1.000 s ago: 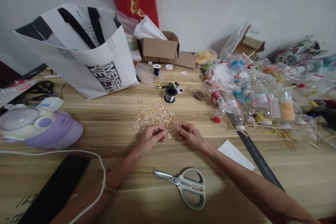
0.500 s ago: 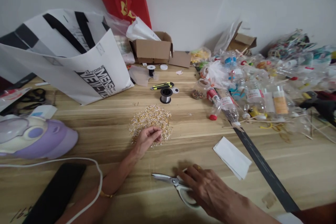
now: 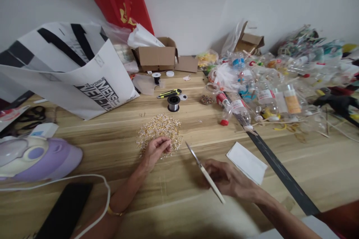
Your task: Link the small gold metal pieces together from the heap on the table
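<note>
My right hand [image 3: 221, 177] grips a pair of scissors [image 3: 209, 177] with pale handles, raised off the table. Their blades point up and to the left, seen edge-on. My left hand [image 3: 157, 149] rests at the front edge of a heap of small gold and silver pieces [image 3: 159, 125]. Its thumb and index finger are pinched together; whatever is between them is too small to make out. Just behind the heap stands a spool of thin silver wire [image 3: 173, 104]. A yellow and black utility knife [image 3: 169, 93] lies beyond the spool.
A folded white paper [image 3: 246, 162] lies right of my right hand. Plastic bottles [image 3: 239, 110] crowd the back right. On the left are a white bag [image 3: 109, 89], a purple and cream device [image 3: 47, 155], a black phone-like slab [image 3: 66, 209] and a white cable [image 3: 108, 190]. A cardboard box [image 3: 157, 56] stands behind.
My right hand has picked up the scissors from the table and lifted them, turning the blades upward. My left hand keeps its pinch by the heap. The camera view has shifted slightly.
</note>
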Demonstrator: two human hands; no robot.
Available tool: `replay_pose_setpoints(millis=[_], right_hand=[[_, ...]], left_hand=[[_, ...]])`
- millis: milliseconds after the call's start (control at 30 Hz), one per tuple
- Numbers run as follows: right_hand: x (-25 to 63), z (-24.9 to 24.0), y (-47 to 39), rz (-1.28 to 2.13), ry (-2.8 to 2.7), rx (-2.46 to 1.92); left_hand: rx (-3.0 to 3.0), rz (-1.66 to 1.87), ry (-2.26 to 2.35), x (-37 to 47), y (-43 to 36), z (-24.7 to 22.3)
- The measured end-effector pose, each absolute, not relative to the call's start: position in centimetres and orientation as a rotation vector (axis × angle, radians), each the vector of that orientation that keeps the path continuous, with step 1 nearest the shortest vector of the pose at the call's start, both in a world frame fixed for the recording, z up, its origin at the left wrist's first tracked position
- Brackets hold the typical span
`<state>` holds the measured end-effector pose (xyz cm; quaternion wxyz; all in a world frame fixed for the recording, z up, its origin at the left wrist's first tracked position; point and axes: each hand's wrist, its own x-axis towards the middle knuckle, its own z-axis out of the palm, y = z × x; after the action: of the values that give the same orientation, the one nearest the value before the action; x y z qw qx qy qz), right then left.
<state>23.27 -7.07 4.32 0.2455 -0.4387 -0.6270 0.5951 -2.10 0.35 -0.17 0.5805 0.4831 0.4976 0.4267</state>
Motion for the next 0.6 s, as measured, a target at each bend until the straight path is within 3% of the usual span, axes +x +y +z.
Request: replay_pose_setpoints(millis=[67,300,600], right_hand=[[22.9,3.7,-6.4,1.717,-1.618,-1.141],[21.1,1.3,-5.2,1.445,-1.793,-1.185],[20.4,2.4,-4.3,1.305,-1.99,-1.338]], left_hand=[[1.136,1.0,1.164,-2.1,0.3,-0.1],[1.123,1.001,1.16,-2.1,0.4,-0.2],[1.109,1.01,1.17,-2.1,0.6,-0.5]])
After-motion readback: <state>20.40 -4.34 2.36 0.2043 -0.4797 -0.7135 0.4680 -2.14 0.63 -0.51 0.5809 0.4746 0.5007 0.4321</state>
